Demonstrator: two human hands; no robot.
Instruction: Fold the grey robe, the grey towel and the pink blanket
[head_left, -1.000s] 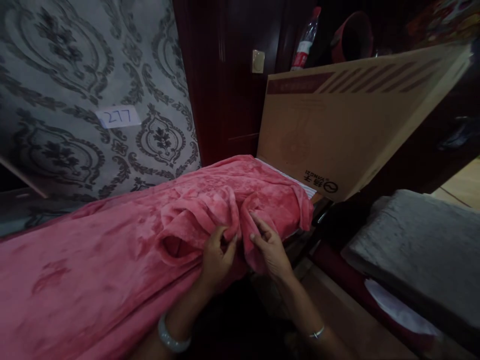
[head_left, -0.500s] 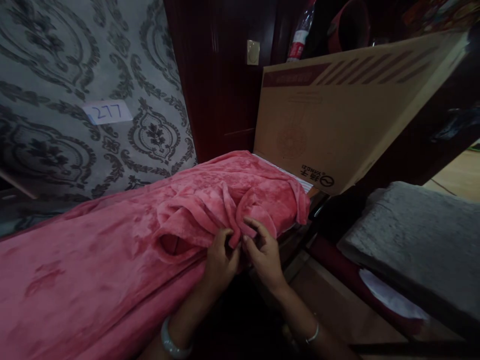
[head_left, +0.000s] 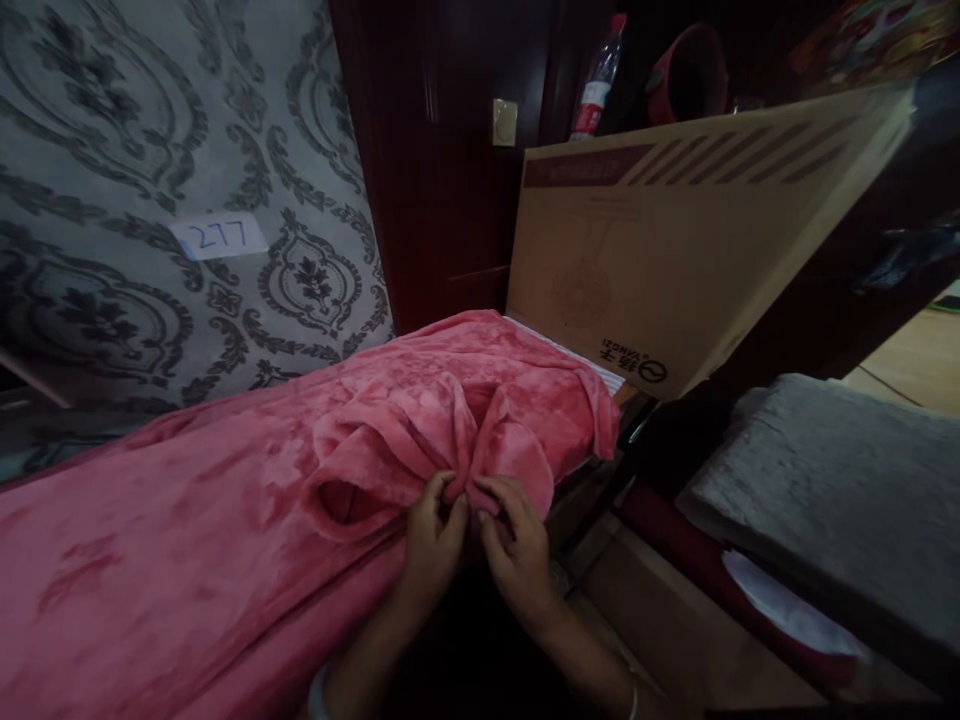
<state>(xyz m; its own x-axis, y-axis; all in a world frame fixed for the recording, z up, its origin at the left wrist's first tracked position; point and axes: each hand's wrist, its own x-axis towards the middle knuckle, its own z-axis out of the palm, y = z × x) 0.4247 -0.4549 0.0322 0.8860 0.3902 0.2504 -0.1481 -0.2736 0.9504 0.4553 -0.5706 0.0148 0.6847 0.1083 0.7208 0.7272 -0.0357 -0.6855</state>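
Note:
A pink plush blanket (head_left: 247, 480) covers a long raised surface that runs from the lower left to the middle. Near its front edge the cloth is gathered into folds, with an open loop on the left. My left hand (head_left: 435, 535) pinches a fold between thumb and fingers. Close beside it, my right hand (head_left: 517, 545) pinches the neighbouring part of the same blanket. The fingertips almost meet, and the folds fan out behind them. A pale bracelet shows at each wrist.
Behind the blanket's far end leans a cardboard box (head_left: 637, 250). A bottle (head_left: 594, 90) and a red round container (head_left: 690, 80) stand behind it. A grey cushion-like block (head_left: 840, 500) lies at right. A paper marked 277 (head_left: 219, 236) is on the patterned wall.
Both hands have come slightly lower and closer together, drawing the pinched folds toward me. The right hand moved left, and the fold at its fingers now stands more upright.

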